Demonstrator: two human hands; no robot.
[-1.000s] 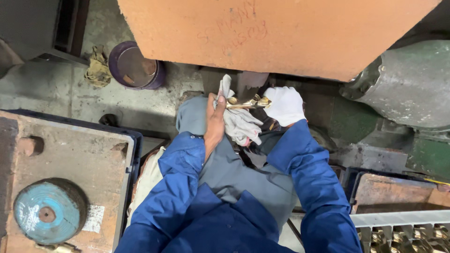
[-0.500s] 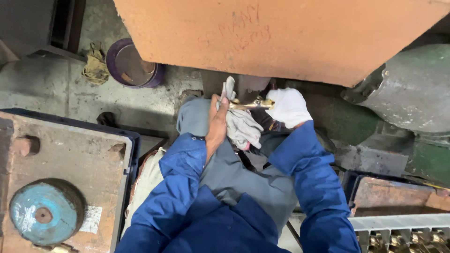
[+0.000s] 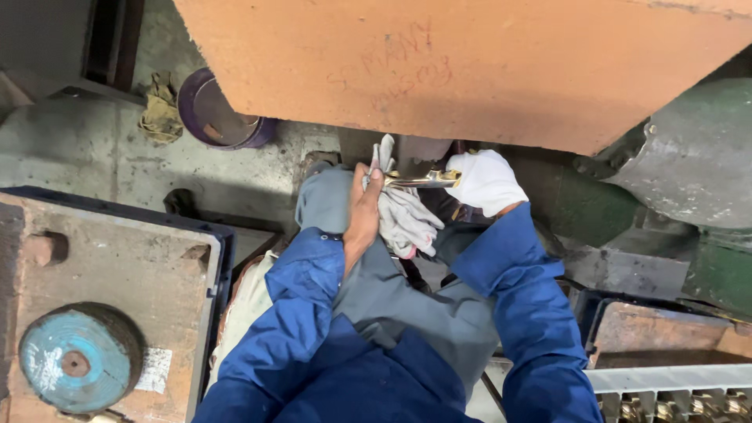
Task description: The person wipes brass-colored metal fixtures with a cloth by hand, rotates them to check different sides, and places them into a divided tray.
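My left hand (image 3: 363,215) is bare and grips a loose white work glove (image 3: 405,218), which hangs down over my grey-trousered knee. My right hand (image 3: 484,182) wears a white glove and holds a thin brass-coloured metal piece (image 3: 421,180) by its right end. The piece lies level between both hands, and its left end reaches my left fingers and the loose glove. Both blue sleeves come up from the bottom of the view.
A big orange slab (image 3: 486,63) overhangs the hands at the top. A purple bucket (image 3: 213,110) and a rag (image 3: 160,113) sit on the concrete floor upper left. A rusty block with a blue disc (image 3: 78,356) stands left. A green machine (image 3: 689,172) and a tray of brass parts (image 3: 674,403) are right.
Both hands have stayed together at the knee, with the metal piece now lying more level between them. The view has shifted slightly.
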